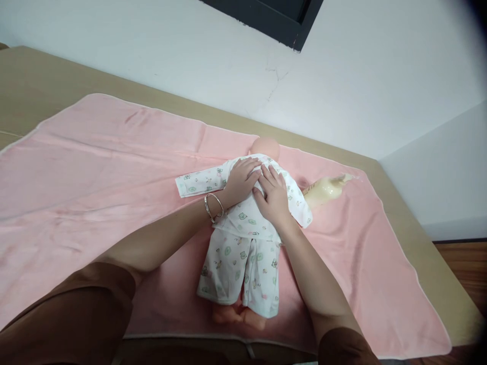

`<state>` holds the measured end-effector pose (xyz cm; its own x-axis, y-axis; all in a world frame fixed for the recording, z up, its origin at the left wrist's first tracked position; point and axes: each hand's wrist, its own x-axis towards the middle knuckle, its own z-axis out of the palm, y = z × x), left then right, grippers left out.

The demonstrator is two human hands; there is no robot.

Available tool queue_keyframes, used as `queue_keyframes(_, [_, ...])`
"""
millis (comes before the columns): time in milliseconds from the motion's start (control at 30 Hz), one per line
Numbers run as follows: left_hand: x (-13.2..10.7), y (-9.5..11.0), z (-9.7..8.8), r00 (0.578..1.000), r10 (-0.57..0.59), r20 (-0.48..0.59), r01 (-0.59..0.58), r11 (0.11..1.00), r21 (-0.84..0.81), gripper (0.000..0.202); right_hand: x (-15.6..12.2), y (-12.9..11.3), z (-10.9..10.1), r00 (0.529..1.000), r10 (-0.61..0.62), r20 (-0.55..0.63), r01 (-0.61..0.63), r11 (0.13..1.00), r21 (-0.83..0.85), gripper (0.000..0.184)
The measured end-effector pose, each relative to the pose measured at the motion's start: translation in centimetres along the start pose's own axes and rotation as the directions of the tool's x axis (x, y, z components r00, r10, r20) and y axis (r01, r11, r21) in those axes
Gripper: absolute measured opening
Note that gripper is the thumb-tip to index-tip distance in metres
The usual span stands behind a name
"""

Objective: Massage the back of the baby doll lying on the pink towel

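Note:
A baby doll (266, 148) lies stretched out, its bald head away from me and its bare feet toward me. It wears a white printed shirt (243, 215) and matching trousers (228, 266). My left hand (240, 180) rests flat on the upper part of the shirt, fingers extended, with a bangle at the wrist. Beside it my right hand (274, 197) also lies flat on the shirt, fingers a little spread. The fingertips of both hands nearly meet below the doll's head. Neither hand grasps anything.
Under the doll a pink blanket (95, 152) with shallow wrinkles covers much of the wooden table (449, 299). A cream-coloured pump bottle (327, 190) lies on its side to the doll's right. Behind the table stands a white wall (171, 66) with a dark frame (266, 20).

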<state>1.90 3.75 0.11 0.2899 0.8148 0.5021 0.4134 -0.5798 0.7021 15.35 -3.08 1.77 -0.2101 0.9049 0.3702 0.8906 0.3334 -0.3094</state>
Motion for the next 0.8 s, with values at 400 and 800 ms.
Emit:
queue_keyframes(400, [-0.05,0.19,-0.08,1.000,0.014,-0.001,-0.014,1.000,0.001,0.035,0.01,0.13,0.16,1.000,0.003,-0.007,-0.003,1.000,0.001,0.049])
queue_keyframes(800, [-0.08,0.15,-0.11,1.000,0.015,-0.001,-0.015,1.000,-0.007,0.035,0.02,0.08,0.06,1.000,0.002,-0.002,-0.002,1.000,-0.002,0.048])
